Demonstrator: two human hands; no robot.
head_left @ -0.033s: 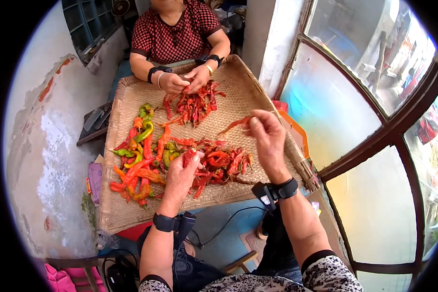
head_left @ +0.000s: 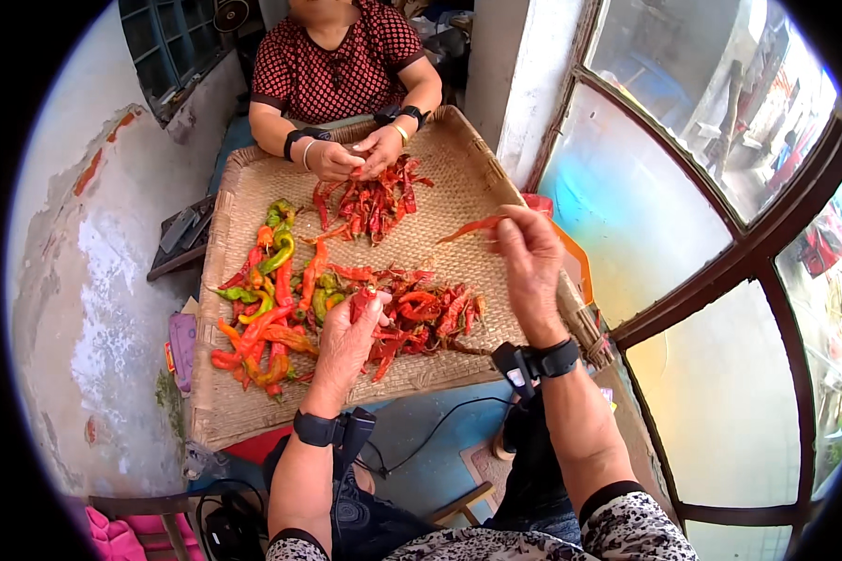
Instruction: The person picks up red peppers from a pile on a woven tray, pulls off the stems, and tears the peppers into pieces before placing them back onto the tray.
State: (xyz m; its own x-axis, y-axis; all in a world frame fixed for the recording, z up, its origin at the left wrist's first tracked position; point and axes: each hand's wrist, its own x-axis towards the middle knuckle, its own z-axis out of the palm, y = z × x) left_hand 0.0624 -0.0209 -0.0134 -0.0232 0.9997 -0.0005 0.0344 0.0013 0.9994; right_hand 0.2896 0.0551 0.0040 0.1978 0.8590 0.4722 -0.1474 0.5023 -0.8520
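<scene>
My right hand is raised over the right side of a woven tray, pinching a thin red chili pepper by one end; its tip points left. My left hand is closed around red chili peppers above the near part of the tray; how many it holds is hidden. Just right of that hand lies a heap of wrinkled, dried red chilies. To its left are fresher, plumper red, orange and green peppers.
Across the tray a co-worker's hands work over another pile of dried red chilies. A peeling wall stands left, a framed window right. An orange-rimmed item is beside the tray. A black cable runs below.
My right hand has shifted to the right and a little upward with its chili pepper, farther from the heap. My left hand stays in place.
</scene>
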